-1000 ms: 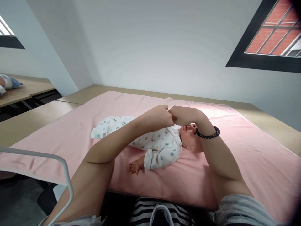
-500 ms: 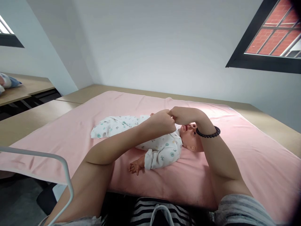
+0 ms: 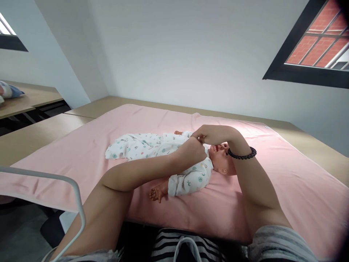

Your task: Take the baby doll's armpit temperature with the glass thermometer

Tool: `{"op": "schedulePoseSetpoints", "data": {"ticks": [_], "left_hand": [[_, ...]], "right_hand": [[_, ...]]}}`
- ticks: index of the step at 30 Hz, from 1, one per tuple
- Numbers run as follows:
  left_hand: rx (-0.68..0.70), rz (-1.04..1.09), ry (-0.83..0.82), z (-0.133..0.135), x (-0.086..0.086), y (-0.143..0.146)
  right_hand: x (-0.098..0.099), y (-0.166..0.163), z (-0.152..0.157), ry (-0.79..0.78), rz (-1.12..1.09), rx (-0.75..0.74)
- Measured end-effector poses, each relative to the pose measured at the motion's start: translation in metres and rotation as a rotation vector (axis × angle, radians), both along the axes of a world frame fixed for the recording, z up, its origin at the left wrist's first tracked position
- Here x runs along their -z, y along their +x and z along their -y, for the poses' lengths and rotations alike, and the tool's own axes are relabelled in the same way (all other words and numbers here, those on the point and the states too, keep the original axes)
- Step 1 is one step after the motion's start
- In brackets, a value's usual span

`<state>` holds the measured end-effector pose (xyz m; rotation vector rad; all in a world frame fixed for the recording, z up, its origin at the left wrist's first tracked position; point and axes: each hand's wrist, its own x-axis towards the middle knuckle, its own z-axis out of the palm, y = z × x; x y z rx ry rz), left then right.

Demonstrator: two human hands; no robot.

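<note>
A baby doll (image 3: pixel 221 164) in a white printed romper (image 3: pixel 152 145) lies on its back on a pink blanket (image 3: pixel 286 182), head to the right. My left hand (image 3: pixel 192 151) is closed over the doll's chest near the collar. My right hand (image 3: pixel 211 134), with a black bead bracelet on the wrist, pinches the romper's fabric at the neck, fingertips touching my left hand. What the fingers grip exactly is hidden. The doll's bare hand (image 3: pixel 156 193) sticks out toward me.
The blanket covers a wooden table (image 3: pixel 40 131) against a white wall. A white metal rail (image 3: pixel 54 182) stands at the near left. Another table with a bundle of cloth (image 3: pixel 8 90) is at the far left. A window (image 3: pixel 313 47) sits at the upper right.
Both hands have lowered toward the doll's chest. My left hand dropped further and now lies below my right, uncovering more of the romper and the doll's far hand.
</note>
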<state>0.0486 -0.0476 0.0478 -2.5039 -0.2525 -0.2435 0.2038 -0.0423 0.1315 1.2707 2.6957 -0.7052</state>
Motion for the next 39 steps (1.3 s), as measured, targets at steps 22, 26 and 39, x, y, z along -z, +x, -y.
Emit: {"op": "schedulePoseSetpoints", "data": {"ticks": [22, 26, 39], "left_hand": [[-0.44, -0.238, -0.728, -0.04, -0.089, -0.059], [-0.34, -0.193, -0.714, -0.039, -0.095, -0.067], [-0.367, -0.106, -0.491, -0.024, -0.111, -0.083]], "right_hand": [[0.006, -0.013, 0.011, 0.249, 0.306, 0.298], [0.01, -0.02, 0.01, 0.283, 0.166, 0.196], [0.017, -0.036, 0.003, 0.138, -0.279, 0.129]]}}
